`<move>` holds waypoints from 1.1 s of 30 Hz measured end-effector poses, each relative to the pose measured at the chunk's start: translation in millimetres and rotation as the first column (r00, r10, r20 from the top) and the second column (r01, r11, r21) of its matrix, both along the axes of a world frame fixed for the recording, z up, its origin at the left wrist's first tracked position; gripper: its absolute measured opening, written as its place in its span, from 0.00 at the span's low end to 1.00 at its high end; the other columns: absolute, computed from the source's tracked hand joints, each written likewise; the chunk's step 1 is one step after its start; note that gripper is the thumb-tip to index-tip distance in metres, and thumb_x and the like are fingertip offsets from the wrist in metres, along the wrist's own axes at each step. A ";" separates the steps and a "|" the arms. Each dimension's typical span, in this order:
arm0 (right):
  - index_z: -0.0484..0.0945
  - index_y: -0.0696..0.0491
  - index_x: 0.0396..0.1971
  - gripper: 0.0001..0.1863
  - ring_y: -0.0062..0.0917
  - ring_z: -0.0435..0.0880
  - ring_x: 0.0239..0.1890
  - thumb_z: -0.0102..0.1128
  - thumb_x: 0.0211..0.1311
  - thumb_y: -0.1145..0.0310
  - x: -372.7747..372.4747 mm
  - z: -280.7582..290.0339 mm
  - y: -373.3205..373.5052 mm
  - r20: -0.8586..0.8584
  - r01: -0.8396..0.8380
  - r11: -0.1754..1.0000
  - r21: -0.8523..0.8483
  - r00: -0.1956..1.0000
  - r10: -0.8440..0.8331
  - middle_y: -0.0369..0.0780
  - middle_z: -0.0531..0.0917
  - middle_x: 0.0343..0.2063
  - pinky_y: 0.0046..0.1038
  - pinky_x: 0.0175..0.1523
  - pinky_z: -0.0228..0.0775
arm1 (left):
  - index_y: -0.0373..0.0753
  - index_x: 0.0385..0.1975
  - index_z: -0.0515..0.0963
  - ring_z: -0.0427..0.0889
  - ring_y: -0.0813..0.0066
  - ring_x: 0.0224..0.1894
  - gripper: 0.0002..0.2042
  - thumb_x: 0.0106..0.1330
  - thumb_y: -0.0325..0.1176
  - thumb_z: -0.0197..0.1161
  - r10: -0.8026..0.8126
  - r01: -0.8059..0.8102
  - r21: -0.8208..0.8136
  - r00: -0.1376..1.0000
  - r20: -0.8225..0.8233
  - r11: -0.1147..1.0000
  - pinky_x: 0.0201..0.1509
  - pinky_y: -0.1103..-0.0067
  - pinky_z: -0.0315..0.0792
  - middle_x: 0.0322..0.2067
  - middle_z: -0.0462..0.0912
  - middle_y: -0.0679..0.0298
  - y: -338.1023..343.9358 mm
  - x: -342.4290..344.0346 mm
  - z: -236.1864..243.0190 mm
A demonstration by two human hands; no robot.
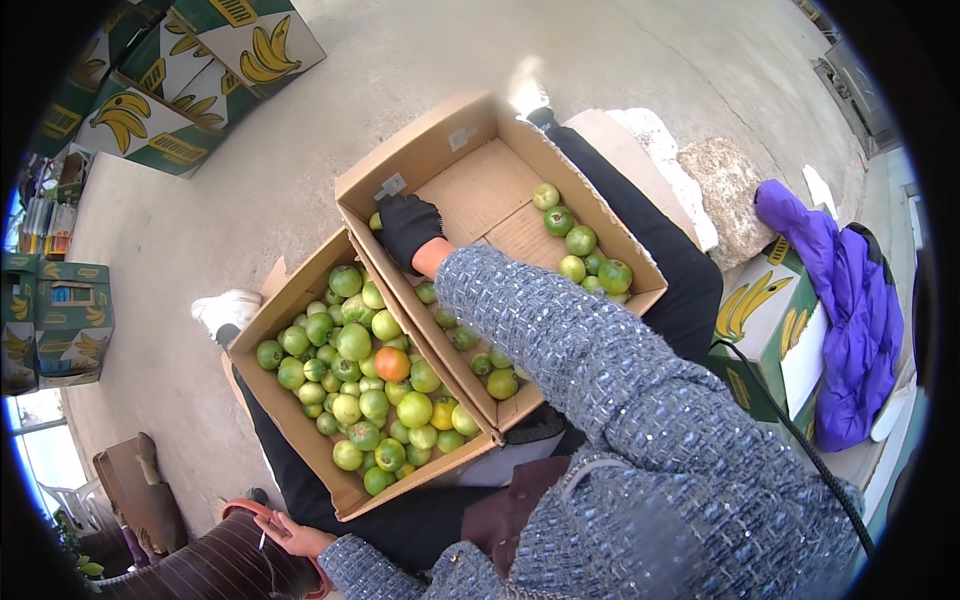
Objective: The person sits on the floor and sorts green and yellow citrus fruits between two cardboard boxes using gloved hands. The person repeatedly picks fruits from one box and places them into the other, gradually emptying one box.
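Head view, right hand: your right hand (408, 226), in a black glove, reaches into the far left corner of the upper cardboard box (440, 150); the fingers curl down over a green tomato (375, 221), but you cannot tell whether they grip it
Head view, tomato by the hand: it lies right at the box wall, touching the glove's left edge and mostly hidden under it
Head view, upper box: half bare, with loose green tomatoes (580, 250) along the right wall, well apart from the glove, and more (490, 372) down by the near corner under your sleeve
Head view, lower box: a second cardboard box (275, 310) sits just beside it on your left, packed with green tomatoes and one orange-red tomato (392, 363) in the middle
Head view, left hand: your left hand (290, 535) is bare at the lower edge, fingers closed narrowly on a thin stick-like thing too small to name
Head view, around you: banana cartons (180, 75) on the concrete floor, purple jacket (845, 290) on the right
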State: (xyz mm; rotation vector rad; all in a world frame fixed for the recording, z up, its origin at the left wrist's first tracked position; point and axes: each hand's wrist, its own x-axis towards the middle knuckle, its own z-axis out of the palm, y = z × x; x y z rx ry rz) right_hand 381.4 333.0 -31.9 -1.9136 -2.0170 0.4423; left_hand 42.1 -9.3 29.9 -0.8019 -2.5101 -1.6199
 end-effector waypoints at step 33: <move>0.73 0.57 0.46 0.20 0.42 0.74 0.47 0.58 0.58 0.59 -60.8 94.7 -100.9 -0.530 -0.316 0.872 0.374 0.699 0.480 0.50 0.76 0.42 0.37 0.52 0.66 | 0.32 0.61 0.61 0.71 0.67 0.53 0.22 0.66 0.21 0.48 -0.012 0.003 0.110 0.997 0.081 0.994 0.59 0.75 0.65 0.58 0.67 0.57 1.1 12.1 6.7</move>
